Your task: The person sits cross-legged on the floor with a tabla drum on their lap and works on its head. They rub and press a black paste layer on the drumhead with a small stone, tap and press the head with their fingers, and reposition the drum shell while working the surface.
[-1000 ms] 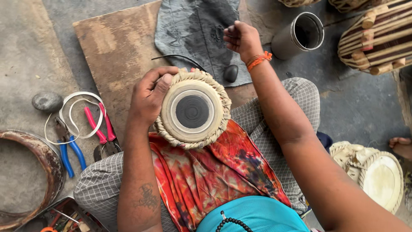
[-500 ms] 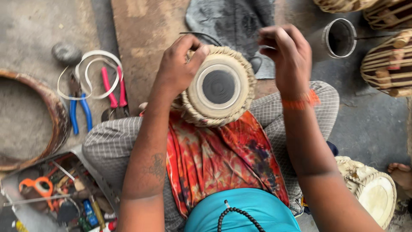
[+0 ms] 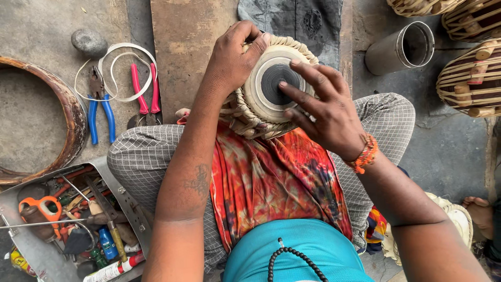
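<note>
Concrete floor (image 3: 36, 31) forms the work surface, with a worn wooden board (image 3: 188, 47) laid on it ahead of the seated person. A large curved hoop (image 3: 73, 120) lies at far left. A red and orange patterned cloth (image 3: 266, 177) covers the lap. At lower left, a metal tray (image 3: 31, 250) holds mixed hand tools, including orange-handled scissors (image 3: 39, 204). A metal cylinder (image 3: 402, 47) lies on its side at upper right, beside a laced drum body (image 3: 469, 78).

The small drum (image 3: 271, 86) rests on the lap cloth, its head tilted toward the camera, with a woven rim and a black centre disc. The left hand (image 3: 232, 57) wraps over the drum's upper left edge, fingers curled closed on the rim. The right hand (image 3: 323, 112) is spread open, fingertips (image 3: 284, 84) touching the black disc; it grips nothing.

Blue-handled pliers (image 3: 102, 117) and red-handled pliers (image 3: 146, 94) lie on the floor with a white cord loop (image 3: 117, 52). A grey stone (image 3: 90, 42) sits just beyond them.
</note>
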